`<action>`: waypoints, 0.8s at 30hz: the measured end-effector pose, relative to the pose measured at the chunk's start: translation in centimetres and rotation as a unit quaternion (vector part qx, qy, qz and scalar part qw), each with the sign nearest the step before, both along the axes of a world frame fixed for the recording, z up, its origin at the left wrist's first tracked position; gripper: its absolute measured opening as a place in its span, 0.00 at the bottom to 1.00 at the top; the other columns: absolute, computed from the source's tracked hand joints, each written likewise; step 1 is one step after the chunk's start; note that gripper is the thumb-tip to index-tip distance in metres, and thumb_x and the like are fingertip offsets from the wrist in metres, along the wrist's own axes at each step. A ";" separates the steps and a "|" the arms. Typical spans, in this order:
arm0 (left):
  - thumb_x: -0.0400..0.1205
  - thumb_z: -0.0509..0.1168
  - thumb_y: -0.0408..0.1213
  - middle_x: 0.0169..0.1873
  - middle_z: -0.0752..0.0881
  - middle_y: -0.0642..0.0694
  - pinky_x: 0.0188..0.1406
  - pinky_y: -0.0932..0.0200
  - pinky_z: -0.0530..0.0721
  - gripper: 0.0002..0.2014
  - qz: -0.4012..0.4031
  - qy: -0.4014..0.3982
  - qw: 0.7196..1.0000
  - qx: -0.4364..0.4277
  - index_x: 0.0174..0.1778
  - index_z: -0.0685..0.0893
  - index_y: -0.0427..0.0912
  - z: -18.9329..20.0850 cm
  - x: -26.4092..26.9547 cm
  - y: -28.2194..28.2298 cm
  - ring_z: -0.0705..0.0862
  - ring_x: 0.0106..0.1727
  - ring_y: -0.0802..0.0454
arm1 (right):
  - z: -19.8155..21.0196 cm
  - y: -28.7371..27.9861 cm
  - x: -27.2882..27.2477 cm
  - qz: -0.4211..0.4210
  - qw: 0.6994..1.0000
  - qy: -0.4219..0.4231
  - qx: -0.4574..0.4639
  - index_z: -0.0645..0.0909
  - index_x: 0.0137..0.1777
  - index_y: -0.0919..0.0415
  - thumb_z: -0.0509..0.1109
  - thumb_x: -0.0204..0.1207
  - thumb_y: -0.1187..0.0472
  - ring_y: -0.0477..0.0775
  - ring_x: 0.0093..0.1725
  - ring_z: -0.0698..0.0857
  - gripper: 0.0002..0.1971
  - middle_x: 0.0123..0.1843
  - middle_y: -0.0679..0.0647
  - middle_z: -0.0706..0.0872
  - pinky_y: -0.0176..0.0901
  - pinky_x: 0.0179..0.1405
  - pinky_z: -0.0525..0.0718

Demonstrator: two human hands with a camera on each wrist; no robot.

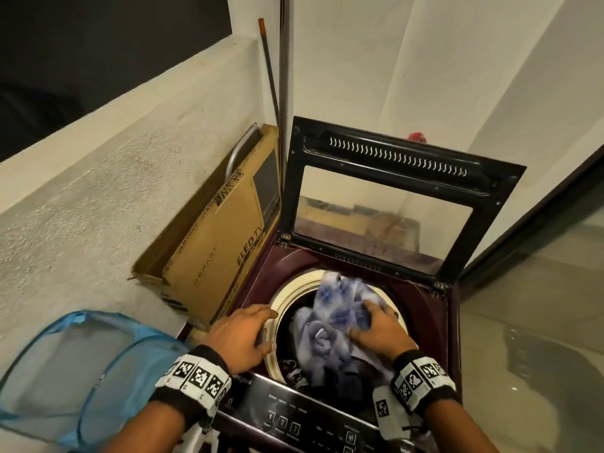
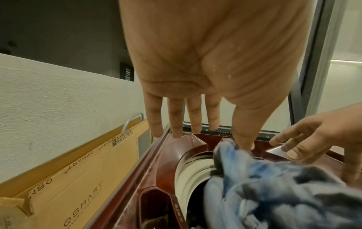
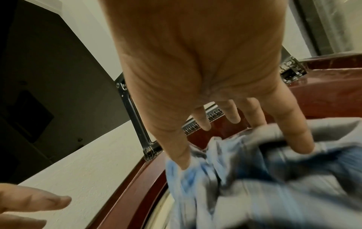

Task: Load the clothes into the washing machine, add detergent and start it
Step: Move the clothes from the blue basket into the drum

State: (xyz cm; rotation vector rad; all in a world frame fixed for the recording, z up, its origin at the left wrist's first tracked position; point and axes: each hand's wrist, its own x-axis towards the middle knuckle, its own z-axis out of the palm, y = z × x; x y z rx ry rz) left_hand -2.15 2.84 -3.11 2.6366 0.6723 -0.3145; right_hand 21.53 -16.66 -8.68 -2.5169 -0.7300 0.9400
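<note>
So the top-loader washing machine (image 1: 434,308) has its lid (image 1: 385,204) standing straight up, and a pale blue patterned garment (image 1: 340,322) is bunched in the drum mouth, partly spilling over the cream drum rim (image 1: 284,295) toward 12 o'clock. There are darker clothes under it, hard to make out.

The right hand (image 1: 379,331) sits on top of the garment at about 3 o'clock of the opening. In the right wrist view its fingers (image 3: 297,139) are straight and pushing into the cloth, so that grip is released, just pressing. The left hand (image 1: 242,335) lies flat at 9 o'clock of the drum with fingers stretched out, grasping nothing; it looks like it rests on the rim.

The control panel (image 1: 310,416) is at 6 o'clock. A blue mesh laundry basket (image 1: 81,371) is at 8 o'clock, and a cardboard TV box (image 1: 215,243) leans on the wall at 10 o'clock, just beside the machine.
</note>
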 end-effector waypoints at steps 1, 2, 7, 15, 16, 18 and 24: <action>0.80 0.65 0.56 0.79 0.68 0.60 0.71 0.50 0.78 0.30 0.005 0.001 1.000 -0.002 0.78 0.67 0.59 0.0 0.2 -0.2 0.74 0.75 0.56 | 0.0 0.1 0.4 0.010 1.000 0.003 0.005 0.64 0.86 0.53 0.77 0.73 0.45 0.62 0.83 0.70 0.43 0.86 0.61 0.65 0.49 0.80 0.72; 0.79 0.65 0.56 0.79 0.69 0.60 0.70 0.50 0.78 0.30 0.009 0.003 1.000 -0.004 0.78 0.68 0.59 0.0 0.5 -0.5 0.74 0.75 0.56 | 0.2 0.0 0.6 0.015 1.000 0.003 0.017 0.69 0.84 0.56 0.76 0.75 0.49 0.60 0.81 0.73 0.39 0.84 0.59 0.71 0.46 0.78 0.73; 0.79 0.66 0.57 0.77 0.70 0.62 0.68 0.52 0.79 0.29 0.022 0.001 1.000 -0.011 0.77 0.69 0.60 -0.2 2.2 -2.1 0.76 0.73 0.56 | 1.1 -1.7 1.1 0.021 0.998 -0.014 0.051 0.82 0.70 0.64 0.71 0.81 0.59 0.58 0.68 0.85 0.19 0.70 0.59 0.87 0.48 0.70 0.81; 0.79 0.65 0.57 0.77 0.71 0.63 0.65 0.53 0.81 0.28 0.025 -0.002 1.000 -0.014 0.76 0.70 0.59 -0.2 4.5 -4.5 0.76 0.73 0.56 | 1.1 -4.9 1.3 0.003 0.994 0.028 0.102 0.87 0.65 0.54 0.72 0.78 0.51 0.49 0.63 0.88 0.17 0.62 0.49 0.91 0.49 0.68 0.85; 0.79 0.65 0.57 0.77 0.71 0.63 0.65 0.53 0.80 0.28 0.027 -0.003 1.000 -0.015 0.76 0.70 0.60 -0.1 4.4 -4.7 0.77 0.73 0.57 | 1.2 -5.1 1.3 0.006 0.994 0.030 0.101 0.87 0.64 0.52 0.72 0.78 0.50 0.48 0.62 0.89 0.17 0.60 0.48 0.91 0.48 0.67 0.86; 0.79 0.65 0.56 0.77 0.70 0.64 0.65 0.53 0.80 0.28 0.035 -0.006 0.999 -0.016 0.76 0.70 0.60 0.0 4.1 -5.2 0.76 0.73 0.57 | 1.2 -5.3 1.2 0.014 0.995 0.023 0.098 0.87 0.62 0.51 0.71 0.77 0.48 0.48 0.60 0.89 0.17 0.58 0.48 0.92 0.46 0.64 0.86; 0.79 0.65 0.57 0.75 0.73 0.63 0.66 0.49 0.82 0.26 0.085 -0.024 0.995 -0.035 0.74 0.71 0.61 -0.3 1.0 -5.6 0.78 0.72 0.57 | 2.4 -4.4 -0.2 0.057 0.994 -0.002 0.094 0.86 0.66 0.53 0.73 0.80 0.52 0.47 0.60 0.88 0.16 0.58 0.46 0.90 0.42 0.64 0.84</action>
